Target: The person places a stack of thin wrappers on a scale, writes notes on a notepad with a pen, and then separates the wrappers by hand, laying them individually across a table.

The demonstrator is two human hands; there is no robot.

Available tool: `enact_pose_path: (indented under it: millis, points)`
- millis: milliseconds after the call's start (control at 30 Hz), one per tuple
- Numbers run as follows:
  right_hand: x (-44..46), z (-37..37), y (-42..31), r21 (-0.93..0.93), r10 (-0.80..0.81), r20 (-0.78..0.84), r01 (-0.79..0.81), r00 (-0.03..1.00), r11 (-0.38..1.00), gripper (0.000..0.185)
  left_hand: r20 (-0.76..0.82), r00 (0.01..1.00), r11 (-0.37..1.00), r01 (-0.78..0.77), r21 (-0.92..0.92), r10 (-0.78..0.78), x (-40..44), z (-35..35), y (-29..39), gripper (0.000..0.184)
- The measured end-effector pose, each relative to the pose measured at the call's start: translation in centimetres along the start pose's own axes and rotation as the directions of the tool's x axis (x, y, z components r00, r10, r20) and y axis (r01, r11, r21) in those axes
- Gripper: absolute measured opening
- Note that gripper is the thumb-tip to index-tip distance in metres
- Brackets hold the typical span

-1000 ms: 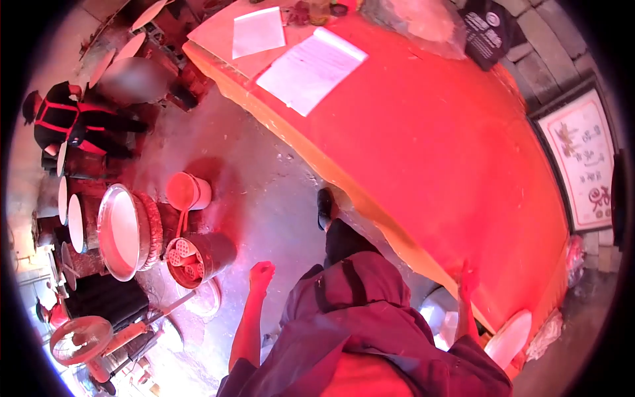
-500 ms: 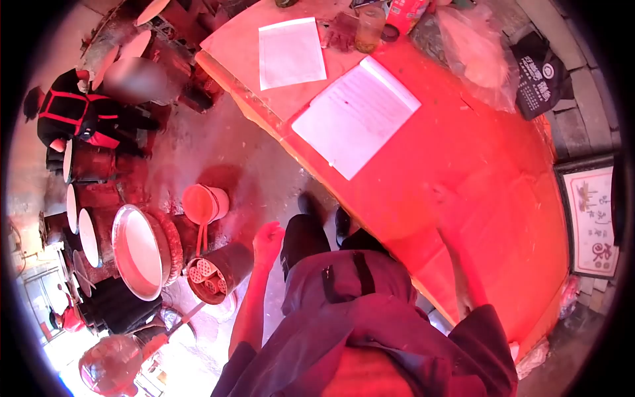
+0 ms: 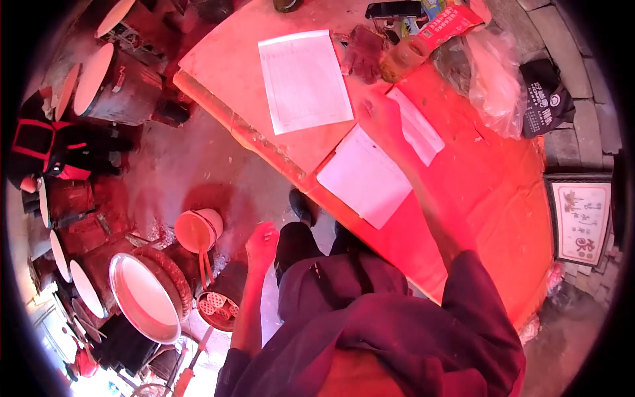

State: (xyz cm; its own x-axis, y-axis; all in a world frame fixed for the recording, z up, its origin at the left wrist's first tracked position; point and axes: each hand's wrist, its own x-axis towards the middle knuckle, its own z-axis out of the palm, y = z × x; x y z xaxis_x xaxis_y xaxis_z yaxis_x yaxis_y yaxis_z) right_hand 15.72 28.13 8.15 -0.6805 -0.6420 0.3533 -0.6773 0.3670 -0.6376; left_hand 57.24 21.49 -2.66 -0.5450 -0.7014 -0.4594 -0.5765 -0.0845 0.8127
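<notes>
My right hand [image 3: 380, 118] is over the red-covered table [image 3: 489, 218], above the open notebook [image 3: 365, 178] and partly covering its pages. Its fingers point toward a dark glove-like item [image 3: 362, 54] and a jar of yellowish liquid [image 3: 405, 59]; the fingers are too blurred to tell their pose. To the left of that hand lies a printed white sheet [image 3: 305, 81]. My left hand [image 3: 262, 243] hangs over the floor with its fingers curled and nothing visible in them, near a bucket [image 3: 197, 230].
A phone [image 3: 394, 9], a red packet [image 3: 452, 25], a plastic bag [image 3: 493, 83] and a black bag [image 3: 546, 99] line the table's far side. At the left are a large basin [image 3: 144, 298], a container of perforated briquettes [image 3: 218, 309] and another person [image 3: 53, 145]. A framed sign [image 3: 582, 221] stands right.
My right hand has moved forward from the table's near part to the notebook. The view has shifted, bringing the phone and red packet more fully into sight. My left hand remains low.
</notes>
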Motion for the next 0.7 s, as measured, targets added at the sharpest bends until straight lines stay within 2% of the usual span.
enact_pose_path:
  millis: [33, 100, 200, 300, 400, 433, 533, 567, 667, 700]
  points:
    - [2.6, 0.9, 0.2, -0.007, -0.004, 0.089, 0.005, 0.996, 1.000, 0.009, 0.005, 1.000, 1.000, 0.004, 0.010, -0.004, 0.4, -0.5, 0.4, 0.033]
    - [7.0, 4.2, 3.1, -0.255, -0.005, 0.155, 0.045, 0.988, 0.966, 0.014, 0.001, 1.000, 1.000, 0.004, -0.006, -0.004, 1.0, -1.3, -0.2, 0.033]
    - [11.9, 6.8, 4.4, -0.459, 0.047, 0.103, 0.005, 0.994, 0.888, 0.013, -0.027, 0.999, 0.998, 0.026, -0.062, -0.027, 1.6, -1.9, -1.3, 0.033]
    - [14.5, 7.8, 7.1, -0.569, 0.154, 0.203, -0.012, 0.967, 0.822, 0.021, -0.042, 0.994, 0.991, 0.096, -0.089, -0.100, 1.3, -2.5, -0.3, 0.033]
    - [15.4, 9.4, 8.8, -0.547, 0.217, 0.093, -0.132, 0.972, 0.827, 0.025, -0.074, 0.993, 0.989, 0.084, -0.123, -0.093, 0.9, -2.6, 0.1, 0.033]
    - [15.7, 9.1, 8.3, -0.543, 0.254, 0.114, -0.154, 0.960, 0.826, 0.033, -0.095, 0.991, 0.990, 0.078, -0.117, -0.089, 0.9, -2.6, 1.3, 0.033]
    - [16.5, 9.0, 7.1, -0.536, 0.296, 0.036, -0.232, 0.954, 0.812, 0.020, -0.127, 0.991, 0.996, 0.037, -0.078, -0.047, 1.7, -2.2, 3.5, 0.033]
    - [16.8, 9.0, 7.7, -0.530, 0.290, 0.087, -0.203, 0.953, 0.824, 0.022, -0.130, 0.991, 0.998, 0.021, -0.062, -0.029, 2.2, -1.9, 4.1, 0.033]
    - [17.5, 8.7, 7.7, -0.550, 0.197, 0.064, -0.130, 0.978, 0.825, 0.024, -0.153, 0.986, 0.997, -0.067, -0.040, 0.060, 4.8, -0.8, 8.9, 0.032]
    - [17.9, 8.7, 7.3, -0.550, 0.271, 0.059, -0.195, 0.961, 0.812, 0.024, -0.167, 0.976, 0.990, -0.139, 0.014, 0.139, 6.0, -0.2, 10.1, 0.032]
